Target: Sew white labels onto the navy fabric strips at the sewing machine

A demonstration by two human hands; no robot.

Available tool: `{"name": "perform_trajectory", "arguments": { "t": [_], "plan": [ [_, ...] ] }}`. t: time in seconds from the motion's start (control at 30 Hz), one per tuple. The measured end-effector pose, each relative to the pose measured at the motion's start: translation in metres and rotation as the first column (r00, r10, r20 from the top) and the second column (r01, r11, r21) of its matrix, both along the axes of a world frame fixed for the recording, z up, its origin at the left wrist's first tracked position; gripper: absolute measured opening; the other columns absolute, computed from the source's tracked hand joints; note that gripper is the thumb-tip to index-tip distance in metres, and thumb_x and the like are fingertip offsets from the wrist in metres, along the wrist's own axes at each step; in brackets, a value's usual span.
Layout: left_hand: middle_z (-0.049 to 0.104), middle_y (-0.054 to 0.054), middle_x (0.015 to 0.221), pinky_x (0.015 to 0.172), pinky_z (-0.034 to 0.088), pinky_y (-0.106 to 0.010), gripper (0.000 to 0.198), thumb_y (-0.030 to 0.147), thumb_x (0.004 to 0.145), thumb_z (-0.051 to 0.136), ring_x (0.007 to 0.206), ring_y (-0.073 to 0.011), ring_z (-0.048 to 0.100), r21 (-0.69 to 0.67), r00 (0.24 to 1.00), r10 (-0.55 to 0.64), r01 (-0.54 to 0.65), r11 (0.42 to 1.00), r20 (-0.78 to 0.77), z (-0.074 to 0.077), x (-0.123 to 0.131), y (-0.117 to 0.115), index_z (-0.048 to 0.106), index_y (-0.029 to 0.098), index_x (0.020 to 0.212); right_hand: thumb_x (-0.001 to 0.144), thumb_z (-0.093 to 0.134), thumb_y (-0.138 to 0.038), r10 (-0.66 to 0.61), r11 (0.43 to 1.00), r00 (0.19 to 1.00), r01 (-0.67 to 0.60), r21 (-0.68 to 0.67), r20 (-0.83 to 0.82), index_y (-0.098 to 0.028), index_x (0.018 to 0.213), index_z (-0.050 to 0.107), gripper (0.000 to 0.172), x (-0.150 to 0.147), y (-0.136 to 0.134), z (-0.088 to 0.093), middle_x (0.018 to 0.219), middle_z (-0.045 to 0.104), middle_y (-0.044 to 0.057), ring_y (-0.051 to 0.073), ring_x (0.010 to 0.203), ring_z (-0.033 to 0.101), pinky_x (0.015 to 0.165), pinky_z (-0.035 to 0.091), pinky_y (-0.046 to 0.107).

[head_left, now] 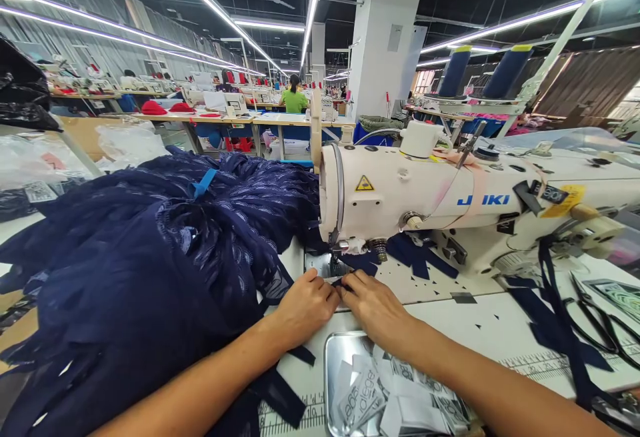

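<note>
Left hand [311,302] and right hand [375,304] pinch navy fabric [341,284] at the Juki machine bed's [407,292] near-left corner; the garment pile's [125,270] weight could drag it crooked!

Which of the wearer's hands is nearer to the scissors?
Right. The right hand, in front of the sewing machine, is left of the scissors; the left hand is beside it, farther left.

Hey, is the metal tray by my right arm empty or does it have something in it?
Not empty: the metal tray holds white labels with dark lettering, heaped loosely.
</note>
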State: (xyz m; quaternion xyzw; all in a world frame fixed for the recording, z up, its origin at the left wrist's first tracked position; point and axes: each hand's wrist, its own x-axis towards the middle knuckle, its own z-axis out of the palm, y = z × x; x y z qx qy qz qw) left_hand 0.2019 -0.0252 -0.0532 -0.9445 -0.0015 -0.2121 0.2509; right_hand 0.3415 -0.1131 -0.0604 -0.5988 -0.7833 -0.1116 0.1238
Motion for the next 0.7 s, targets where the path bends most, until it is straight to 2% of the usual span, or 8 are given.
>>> {"name": "perform_trajectory", "arguments": {
  "t": [0.1,0.2,0.33,0.47,0.6,0.7],
  "plan": [
    [0.054,-0.002,0.054,0.057,0.031,-0.029,0.019,0.003,0.075,0.043,0.049,-0.0146,0.049,0.007,1.0,0.004,-0.004,1.0,0.004,0.0,-0.001,0.0,0.051,0.013,0.061,0.077,0.047,-0.002,0.055,0.998,0.976,-0.054,0.01,-0.213,-0.014,0.088,0.063,0.023,0.007,0.004,-0.001,0.09,0.058,0.008,0.019,0.082,0.05,0.07,0.047,0.031],
    [0.055,-0.002,0.054,0.057,0.031,-0.029,0.019,0.003,0.075,0.043,0.049,-0.0145,0.049,0.022,1.0,0.007,-0.007,1.0,0.005,0.0,-0.001,0.001,0.052,0.013,0.061,0.078,0.047,-0.004,0.097,0.994,0.881,-0.106,0.006,-0.463,-0.017,0.09,0.064,0.025,0.018,0.01,-0.003,0.09,0.06,0.004,0.016,0.082,0.051,0.074,0.046,0.029],
    [0.055,-0.002,0.054,0.056,0.032,-0.029,0.02,0.003,0.075,0.043,0.049,-0.0143,0.049,0.03,1.0,0.004,-0.004,1.0,0.021,-0.002,-0.001,0.001,0.051,0.013,0.06,0.078,0.047,-0.005,0.1,0.992,0.824,-0.125,-0.007,-0.558,-0.019,0.09,0.065,0.025,0.025,0.013,-0.005,0.089,0.06,0.003,0.015,0.082,0.052,0.076,0.045,0.03],
    [0.054,-0.001,0.053,0.058,0.033,-0.029,0.019,0.003,0.074,0.045,0.049,-0.0144,0.049,0.022,1.0,0.003,-0.004,1.0,0.027,-0.004,0.001,0.002,0.051,0.013,0.059,0.078,0.047,-0.005,0.117,0.991,0.875,-0.136,-0.005,-0.47,-0.017,0.09,0.064,0.024,0.02,0.01,-0.002,0.089,0.059,0.004,0.015,0.082,0.05,0.073,0.046,0.029],
    [0.054,-0.001,0.056,0.059,0.034,-0.03,0.015,0.005,0.074,0.049,0.053,-0.0144,0.049,-0.044,1.0,0.009,-0.009,0.999,-0.005,0.0,-0.002,0.004,0.053,0.013,0.062,0.078,0.045,-0.003,0.076,0.997,0.984,-0.076,0.006,-0.163,-0.013,0.084,0.062,0.022,0.008,0.005,-0.002,0.088,0.056,0.007,0.018,0.078,0.048,0.067,0.046,0.032],
    [0.056,-0.003,0.066,0.063,0.035,-0.032,0.011,0.012,0.075,0.051,0.064,-0.0165,0.051,-0.146,0.999,0.027,-0.031,0.989,-0.032,0.009,-0.014,0.007,0.054,0.014,0.064,0.078,0.045,-0.003,0.052,0.999,0.998,-0.052,-0.007,0.021,-0.012,0.087,0.06,0.02,0.006,0.002,-0.002,0.088,0.055,0.009,0.019,0.078,0.048,0.065,0.046,0.031]
  ]
}}
